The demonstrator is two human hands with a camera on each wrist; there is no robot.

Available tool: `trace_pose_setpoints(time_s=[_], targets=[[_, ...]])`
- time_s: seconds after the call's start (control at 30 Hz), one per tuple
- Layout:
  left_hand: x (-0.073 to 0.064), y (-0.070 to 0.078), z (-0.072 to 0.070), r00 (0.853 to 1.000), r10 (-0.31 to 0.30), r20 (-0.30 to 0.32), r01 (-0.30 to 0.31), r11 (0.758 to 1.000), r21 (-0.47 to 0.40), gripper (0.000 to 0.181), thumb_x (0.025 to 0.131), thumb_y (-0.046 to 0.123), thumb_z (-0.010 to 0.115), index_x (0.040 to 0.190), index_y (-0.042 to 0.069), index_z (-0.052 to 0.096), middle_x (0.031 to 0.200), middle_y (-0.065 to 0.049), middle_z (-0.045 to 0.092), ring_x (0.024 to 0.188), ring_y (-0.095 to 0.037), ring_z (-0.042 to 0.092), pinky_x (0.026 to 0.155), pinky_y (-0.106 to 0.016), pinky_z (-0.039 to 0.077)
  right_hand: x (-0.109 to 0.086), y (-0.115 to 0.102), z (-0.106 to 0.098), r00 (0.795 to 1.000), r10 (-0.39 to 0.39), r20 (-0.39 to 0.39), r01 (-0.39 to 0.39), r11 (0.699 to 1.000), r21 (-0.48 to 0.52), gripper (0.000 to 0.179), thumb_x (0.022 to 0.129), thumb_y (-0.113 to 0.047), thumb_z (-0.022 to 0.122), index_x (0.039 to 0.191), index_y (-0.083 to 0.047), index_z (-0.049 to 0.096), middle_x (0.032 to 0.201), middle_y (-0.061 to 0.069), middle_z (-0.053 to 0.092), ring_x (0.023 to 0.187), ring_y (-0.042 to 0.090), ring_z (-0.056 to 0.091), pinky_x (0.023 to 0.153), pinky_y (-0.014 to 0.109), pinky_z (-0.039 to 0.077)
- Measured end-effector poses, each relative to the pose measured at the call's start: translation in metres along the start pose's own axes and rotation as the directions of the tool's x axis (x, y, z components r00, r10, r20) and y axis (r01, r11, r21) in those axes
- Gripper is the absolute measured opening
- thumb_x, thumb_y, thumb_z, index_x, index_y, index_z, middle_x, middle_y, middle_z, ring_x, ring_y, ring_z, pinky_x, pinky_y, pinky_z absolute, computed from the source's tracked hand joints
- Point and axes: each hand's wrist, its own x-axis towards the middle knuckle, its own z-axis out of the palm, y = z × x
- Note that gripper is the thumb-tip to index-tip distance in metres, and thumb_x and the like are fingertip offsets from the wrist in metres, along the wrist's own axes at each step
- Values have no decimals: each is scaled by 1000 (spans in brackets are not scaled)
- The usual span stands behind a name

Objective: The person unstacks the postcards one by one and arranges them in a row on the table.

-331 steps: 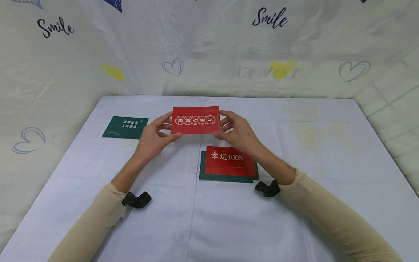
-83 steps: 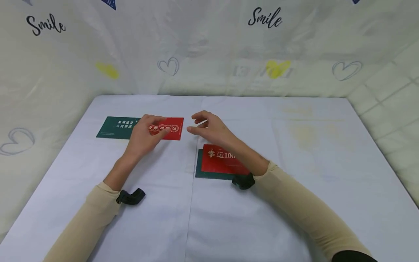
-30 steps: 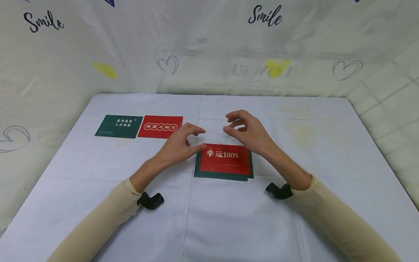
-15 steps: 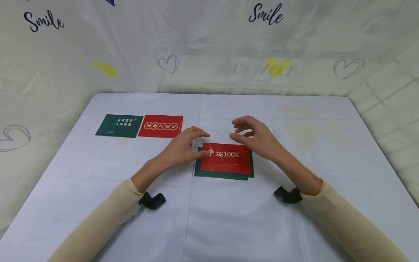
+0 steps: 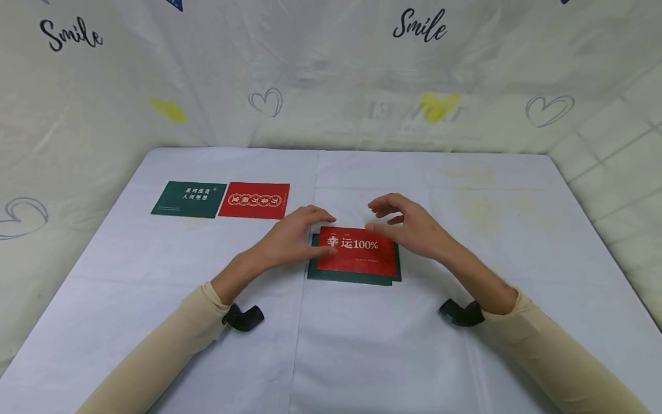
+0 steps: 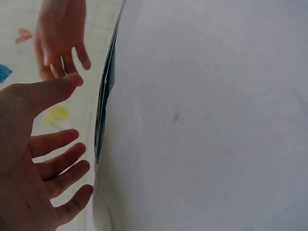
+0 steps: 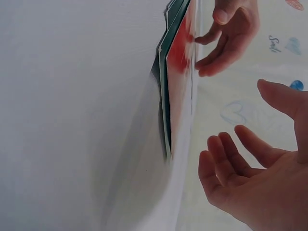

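A stack of cards lies mid-table, with a red card [image 5: 357, 259] printed "100%" on top of green cards [image 5: 351, 280] that stick out below and at the sides. My left hand [image 5: 284, 238] hovers at the stack's left edge, thumb over the red card. Above the upper right corner hangs my right hand [image 5: 416, 230], fingers loosely bent and thumb spread. Both wrist views show a gap between each hand and the stack's edge [image 7: 166, 106]; neither holds anything. Farther left, a green card [image 5: 188, 199] and a red card [image 5: 253, 210] with white circled characters lie side by side.
A white cloth [image 5: 331, 356] covers the table. Behind it hangs a pale curtain [image 5: 331, 57] printed with hearts and "Smile". Black curved pieces [image 5: 243, 318] sit at both sleeve cuffs.
The red card both hands held earlier now lies right of the green one. My left hand left it and moved right to the stack; lately both hands shifted slightly right and nearer me.
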Motion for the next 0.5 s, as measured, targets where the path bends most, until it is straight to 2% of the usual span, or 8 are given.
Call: trace_pose_setpoints(time_s=[0.27, 0.5], targets=[[0, -2, 3, 999, -3, 37, 1, 999, 54, 76, 82, 44, 86, 148, 21, 58, 153, -5, 52, 144, -25, 46, 106, -47, 57, -6, 3, -2, 999, -8, 46, 11, 999, -52, 53, 93, -24, 78, 139, -8, 57, 141, 15, 59, 130, 35, 56, 109, 54, 52], [1, -3, 4, 998, 1, 67, -10, 991, 134, 84, 78, 50, 87, 151, 24, 54, 154, -4, 51, 145, -23, 44, 110, -47, 54, -8, 6, -2, 995, 1, 100, 13, 991, -134, 67, 86, -29, 85, 142, -8, 55, 144, 14, 55, 133, 34, 53, 109, 56, 51]])
